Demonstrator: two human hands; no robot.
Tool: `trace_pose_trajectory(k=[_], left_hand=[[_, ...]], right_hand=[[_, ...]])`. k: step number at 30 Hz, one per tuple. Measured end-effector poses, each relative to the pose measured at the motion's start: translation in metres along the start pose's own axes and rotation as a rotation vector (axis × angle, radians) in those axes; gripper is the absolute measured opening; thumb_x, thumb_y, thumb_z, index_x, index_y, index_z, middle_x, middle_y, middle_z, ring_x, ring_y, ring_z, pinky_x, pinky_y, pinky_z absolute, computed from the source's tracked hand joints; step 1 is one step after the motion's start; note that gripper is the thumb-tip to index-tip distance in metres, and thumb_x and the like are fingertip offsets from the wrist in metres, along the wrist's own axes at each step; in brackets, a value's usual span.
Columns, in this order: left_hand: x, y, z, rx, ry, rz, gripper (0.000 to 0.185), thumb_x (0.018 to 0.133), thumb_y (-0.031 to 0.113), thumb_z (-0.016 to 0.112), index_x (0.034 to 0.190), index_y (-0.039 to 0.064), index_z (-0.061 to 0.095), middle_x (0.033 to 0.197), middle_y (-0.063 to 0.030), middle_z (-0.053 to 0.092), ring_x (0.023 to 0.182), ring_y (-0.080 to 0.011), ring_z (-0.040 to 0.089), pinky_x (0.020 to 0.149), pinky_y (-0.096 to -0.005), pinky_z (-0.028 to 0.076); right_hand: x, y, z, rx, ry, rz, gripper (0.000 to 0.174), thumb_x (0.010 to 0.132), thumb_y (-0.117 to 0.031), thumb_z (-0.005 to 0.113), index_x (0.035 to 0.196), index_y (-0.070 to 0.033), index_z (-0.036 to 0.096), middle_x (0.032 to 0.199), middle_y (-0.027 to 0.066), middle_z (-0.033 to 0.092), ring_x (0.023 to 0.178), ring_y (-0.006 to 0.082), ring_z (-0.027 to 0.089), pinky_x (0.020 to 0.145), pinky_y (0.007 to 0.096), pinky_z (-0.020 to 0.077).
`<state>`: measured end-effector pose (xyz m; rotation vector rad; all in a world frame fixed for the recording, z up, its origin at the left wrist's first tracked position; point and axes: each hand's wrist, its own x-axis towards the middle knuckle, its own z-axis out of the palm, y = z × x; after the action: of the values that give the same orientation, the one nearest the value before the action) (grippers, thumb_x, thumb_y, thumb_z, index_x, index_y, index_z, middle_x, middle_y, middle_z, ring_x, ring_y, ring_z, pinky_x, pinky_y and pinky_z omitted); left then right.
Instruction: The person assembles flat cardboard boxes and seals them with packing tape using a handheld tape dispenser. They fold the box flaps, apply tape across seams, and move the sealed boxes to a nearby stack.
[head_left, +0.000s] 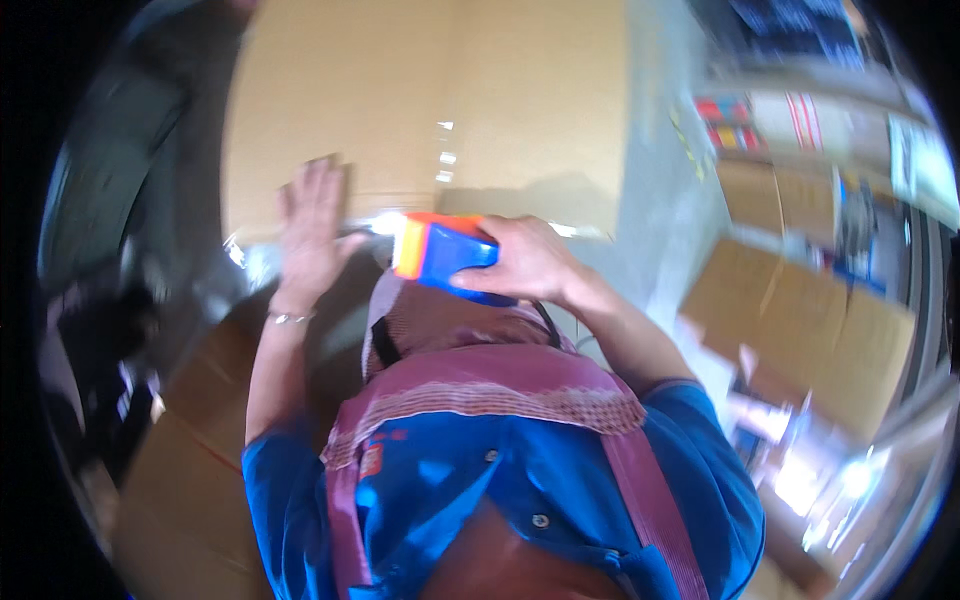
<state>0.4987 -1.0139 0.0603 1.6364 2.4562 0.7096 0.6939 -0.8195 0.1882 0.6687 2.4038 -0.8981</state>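
A large cardboard carton (345, 97) lies before me, its top seam running away from me with shiny spots along it. My left hand (311, 225) rests flat on the near left part of the carton, fingers stretched out, thumb apart. In my right hand (529, 259) is a blue and orange tape dispenser (457, 259), held at the carton's near edge close to the middle. Shiny clear tape (574, 230) shows along that near edge. At the near left corner, a crumpled clear film or tape (259, 262) hangs over. The dispenser's far side is hidden.
To the right, several cardboard boxes (802, 322) stand on the floor near packages with red markings (727, 124). Another large piece of cardboard (180, 480) lies low at my left. Dark, blurred objects (97, 330) fill the far left.
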Motion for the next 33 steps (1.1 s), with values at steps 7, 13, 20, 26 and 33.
trace_pose_trajectory(k=[7,13,20,26,33], left_hand=[[0.0,-0.013,0.014,0.149,-0.097,0.07,0.101,0.079,0.057,0.062,0.152,0.006,0.017,0.159,-0.0145,0.017,0.148,-0.0337,0.01,0.116,-0.057,0.009],[-0.001,-0.008,0.014,0.218,-0.013,0.132,0.104,0.075,0.06,0.065,0.153,0.008,0.018,0.158,-0.0145,0.017,0.147,-0.0344,0.013,0.115,-0.058,0.011],[0.017,0.014,0.012,0.171,-0.074,0.156,0.116,0.061,0.056,0.077,0.153,0.013,0.021,0.158,-0.0158,0.018,0.146,-0.0362,0.013,0.114,-0.0601,0.014],[0.035,0.022,0.025,0.195,-0.206,0.303,0.108,0.066,0.056,0.075,0.151,0.014,0.025,0.159,-0.0125,0.018,0.147,-0.0342,0.013,0.113,-0.062,0.014],[0.031,0.016,0.028,0.191,-0.207,0.325,0.096,0.076,0.053,0.071,0.151,0.015,0.026,0.158,-0.0135,0.018,0.146,-0.0344,0.014,0.11,-0.0636,0.016]], right_hand=[[-0.088,0.123,-0.013,0.003,0.216,0.031,0.044,0.069,-0.035,0.08,0.093,-0.002,0.062,0.082,0.0203,0.064,0.077,0.0386,0.064,0.069,0.0426,0.0509],[-0.111,0.155,-0.009,-0.156,0.247,0.302,0.049,0.071,-0.044,0.072,0.092,-0.002,0.063,0.078,0.0167,0.067,0.075,0.0345,0.066,0.07,0.0428,0.0526],[-0.096,0.116,0.013,-0.189,0.292,0.517,0.044,0.074,-0.038,0.068,0.084,0.004,0.063,0.074,0.0188,0.066,0.071,0.0337,0.067,0.065,0.0433,0.0522],[-0.09,0.086,0.025,-0.243,0.378,0.678,0.045,0.073,-0.04,0.069,0.084,0.003,0.061,0.073,0.0192,0.066,0.071,0.0351,0.065,0.065,0.0448,0.0509],[-0.067,0.056,0.037,-0.38,0.354,0.809,0.02,0.08,-0.024,0.062,0.081,-0.004,0.067,0.077,0.0125,0.068,0.074,0.0277,0.069,0.06,0.0395,0.0495]])
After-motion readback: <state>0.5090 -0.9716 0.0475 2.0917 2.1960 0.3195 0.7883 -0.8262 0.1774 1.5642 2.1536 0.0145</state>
